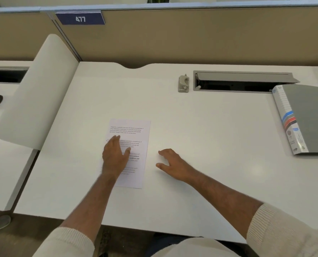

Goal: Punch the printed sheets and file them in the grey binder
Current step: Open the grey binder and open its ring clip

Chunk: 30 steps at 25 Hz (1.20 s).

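Your left hand (pixel 115 158) lies flat, fingers straight, on the white printed sheets (pixel 134 145), whose long axis runs away from you on the white tabletop (pixel 210 145). Your right hand (pixel 173 164) rests relaxed beside them, holding nothing. Farther off sit the small grey hole punch (pixel 183 84) and, cut off at the right edge, the closed grey binder (pixel 306 117), its spine facing you.

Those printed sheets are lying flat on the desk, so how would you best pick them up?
Probably by the right long edge. The printed sheets lie flat on the desk, with the left hand resting on their left half, so that side is covered. The right hand hovers open beside the free edge and could lift it with the fingertips, then pinch.
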Tool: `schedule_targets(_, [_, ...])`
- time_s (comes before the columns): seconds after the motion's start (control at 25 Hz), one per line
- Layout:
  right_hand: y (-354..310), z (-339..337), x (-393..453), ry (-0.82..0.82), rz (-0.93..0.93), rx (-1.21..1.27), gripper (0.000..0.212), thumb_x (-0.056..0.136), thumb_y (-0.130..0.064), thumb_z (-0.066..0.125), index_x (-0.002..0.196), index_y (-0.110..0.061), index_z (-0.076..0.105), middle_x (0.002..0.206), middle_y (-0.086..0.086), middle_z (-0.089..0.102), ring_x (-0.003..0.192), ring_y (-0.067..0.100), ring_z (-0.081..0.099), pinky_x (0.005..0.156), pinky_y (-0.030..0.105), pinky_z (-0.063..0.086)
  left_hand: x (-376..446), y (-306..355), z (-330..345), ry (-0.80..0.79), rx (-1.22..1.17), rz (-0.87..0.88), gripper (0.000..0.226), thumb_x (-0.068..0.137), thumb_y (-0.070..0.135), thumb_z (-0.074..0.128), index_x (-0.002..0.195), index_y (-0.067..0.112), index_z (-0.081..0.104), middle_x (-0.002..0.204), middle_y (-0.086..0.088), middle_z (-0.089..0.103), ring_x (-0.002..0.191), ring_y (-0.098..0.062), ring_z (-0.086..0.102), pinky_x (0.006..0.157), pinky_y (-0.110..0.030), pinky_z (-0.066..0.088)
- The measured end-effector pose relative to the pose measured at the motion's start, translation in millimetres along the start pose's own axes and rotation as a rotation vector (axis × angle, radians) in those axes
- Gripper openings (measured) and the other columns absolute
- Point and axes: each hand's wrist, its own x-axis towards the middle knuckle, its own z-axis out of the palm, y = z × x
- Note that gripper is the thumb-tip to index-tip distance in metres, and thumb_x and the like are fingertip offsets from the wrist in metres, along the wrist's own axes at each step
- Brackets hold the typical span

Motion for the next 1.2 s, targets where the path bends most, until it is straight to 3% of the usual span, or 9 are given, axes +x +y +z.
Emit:
schedule_targets(0.16, [27.0,-21.5,-16.0,0.106,0.01,-0.07,0.063,0.105,-0.047,0.049,0.16,-0.022,0.033,0.169,-0.008,0.023,0.155,0.014,0.022,0.125,0.031,0.021,-15.3,41.9,31.6,-0.074,0.02,0.13,0.069,0.102,0.037,0.064,0.159,0.005,0.041,0.168,-0.014,0.037,0.157,-0.036,0.03,0.129,-0.047,0.02])
schedule_targets(0.28, [53.0,-35.6,-27.5,0.148,0.021,-0.114,0.064,0.106,-0.049,0.045,0.162,-0.023,0.027,0.172,-0.009,0.014,0.159,0.008,0.005,0.126,0.029,0.009,-28.1,71.6,53.9,-0.109,0.014,0.207,0.074,0.099,0.05,0.048,0.159,0.007,0.041,0.168,-0.013,0.037,0.158,-0.036,0.029,0.13,-0.046,0.018])
schedule_targets(0.52, [104.1,-61.1,-56.0,0.248,0.081,-0.182,0.069,0.108,-0.049,0.039,0.164,-0.014,0.019,0.173,0.001,0.003,0.16,0.017,-0.003,0.128,0.034,-0.003,-45.2,131.0,87.0,-0.156,0.019,0.332,0.094,0.089,0.069,0.02,0.164,0.013,0.032,0.174,-0.007,0.026,0.163,-0.031,0.017,0.131,-0.039,0.009])
schedule_targets(0.88, [174.9,-102.2,-108.8,0.315,0.219,-0.265,0.079,0.106,-0.056,0.033,0.164,-0.008,0.008,0.173,0.008,-0.004,0.16,0.024,-0.006,0.128,0.038,-0.005,-61.2,209.3,128.7,-0.261,0.066,0.41,0.075,0.109,0.05,0.042,0.169,0.02,0.008,0.179,-0.001,0.004,0.165,-0.025,0.0,0.133,-0.042,0.002])
schedule_targets(1.2, [226.6,-133.9,-155.9,0.483,0.289,-0.08,0.072,0.107,-0.048,0.041,0.163,-0.011,0.018,0.173,0.007,0.006,0.16,0.021,-0.001,0.128,0.037,-0.003,-78.6,268.9,166.3,-0.391,0.197,0.566,0.077,0.11,0.048,0.039,0.17,0.019,-0.001,0.178,0.005,-0.008,0.164,-0.025,-0.013,0.132,-0.045,-0.005])
